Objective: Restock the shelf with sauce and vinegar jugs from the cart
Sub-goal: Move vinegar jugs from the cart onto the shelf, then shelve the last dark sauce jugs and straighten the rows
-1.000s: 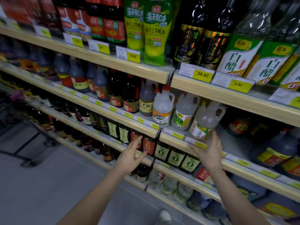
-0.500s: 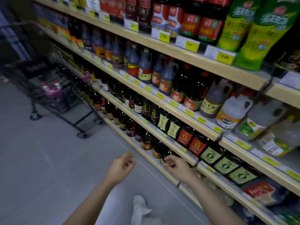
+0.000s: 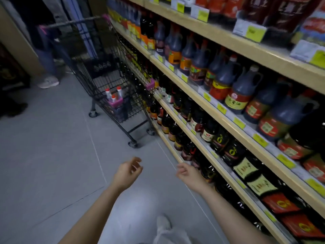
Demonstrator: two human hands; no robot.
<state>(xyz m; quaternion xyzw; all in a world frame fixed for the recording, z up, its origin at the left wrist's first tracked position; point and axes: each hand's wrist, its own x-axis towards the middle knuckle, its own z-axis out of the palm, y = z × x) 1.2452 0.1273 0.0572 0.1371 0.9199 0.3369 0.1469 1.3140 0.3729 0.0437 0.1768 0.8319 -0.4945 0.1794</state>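
A black wire cart (image 3: pixel 105 88) stands in the aisle against the shelf, a few steps ahead. Inside it, three red-capped bottles (image 3: pixel 114 95) stand in a pink holder. The wooden shelf (image 3: pixel 226 118) runs along the right, packed with dark sauce jugs (image 3: pixel 237 92) and bottles behind yellow price tags. My left hand (image 3: pixel 127 172) hangs low over the grey floor, fingers loosely curled, holding nothing. My right hand (image 3: pixel 189 173) is beside the lower shelf edge, also loosely open and holding nothing. Both hands are well short of the cart.
Another person's legs and pale shoe (image 3: pixel 48 82) stand behind the cart at the upper left. My own white shoe (image 3: pixel 163 224) shows at the bottom. The grey tiled floor (image 3: pixel 52 155) stretches between me and the cart.
My view has swung left from the shelf toward the cart. Both hands dropped from the vinegar jugs on the shelf to waist height, and hold nothing.
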